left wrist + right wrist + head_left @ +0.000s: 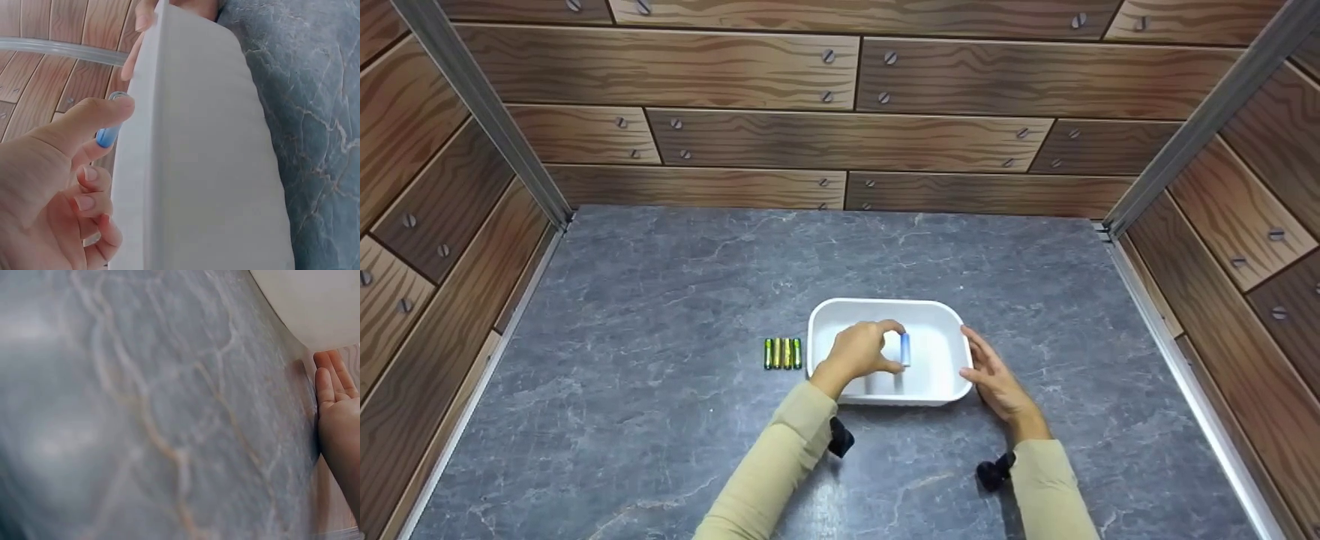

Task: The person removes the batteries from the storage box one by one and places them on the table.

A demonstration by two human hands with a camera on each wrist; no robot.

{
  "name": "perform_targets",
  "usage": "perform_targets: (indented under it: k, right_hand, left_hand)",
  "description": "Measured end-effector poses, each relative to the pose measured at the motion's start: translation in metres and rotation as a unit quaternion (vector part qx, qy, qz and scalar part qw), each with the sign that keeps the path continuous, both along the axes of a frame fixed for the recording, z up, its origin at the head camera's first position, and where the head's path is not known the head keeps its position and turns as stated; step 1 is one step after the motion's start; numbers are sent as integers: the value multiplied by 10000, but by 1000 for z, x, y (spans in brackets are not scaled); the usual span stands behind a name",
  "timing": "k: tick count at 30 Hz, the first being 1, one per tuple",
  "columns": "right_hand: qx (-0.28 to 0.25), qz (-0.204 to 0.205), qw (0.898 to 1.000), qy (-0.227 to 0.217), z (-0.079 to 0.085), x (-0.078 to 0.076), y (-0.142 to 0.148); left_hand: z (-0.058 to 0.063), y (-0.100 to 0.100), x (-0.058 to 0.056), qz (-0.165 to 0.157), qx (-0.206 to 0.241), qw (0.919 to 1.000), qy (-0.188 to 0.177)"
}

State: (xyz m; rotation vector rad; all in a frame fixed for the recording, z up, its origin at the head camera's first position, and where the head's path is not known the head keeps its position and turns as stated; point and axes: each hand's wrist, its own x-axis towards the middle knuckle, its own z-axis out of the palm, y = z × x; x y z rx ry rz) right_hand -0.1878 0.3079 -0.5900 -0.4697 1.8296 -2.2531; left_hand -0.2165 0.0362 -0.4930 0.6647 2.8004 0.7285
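Observation:
A blue cylindrical battery [905, 350] is pinched between the thumb and a finger of my left hand [859, 350], over the inside of a white plastic tub [889, 303]. In the left wrist view the battery [108, 132] shows above the tub's rim, partly covered by the thumb; the other fingers are bent toward the palm. My right hand [996, 381] touches the tub's right end, thumb and fingertips at the rim. Its extended fingers [337, 377] lie close by the tub's wall in the right wrist view. Left of the tub stand several green-and-gold batteries [787, 354] in a row.
The tub stands on a grey marbled tabletop [660, 315]. Wood-plank-patterned walls [750, 142] enclose its back and sides, with metal posts at the rear corners. A dark wrist camera [994, 472] sits at the right cuff.

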Motion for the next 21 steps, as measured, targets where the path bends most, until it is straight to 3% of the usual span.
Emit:
perform_targets:
  k: [11, 21]
  right_hand:
    - [310, -668, 9942, -789, 11, 5, -7]
    - [207, -606, 9957, -669, 10, 4, -7]
  left_hand:
    - [8, -21, 0, -49, 220, 9997, -45]
    - [10, -42, 1, -39, 374, 9993, 81]
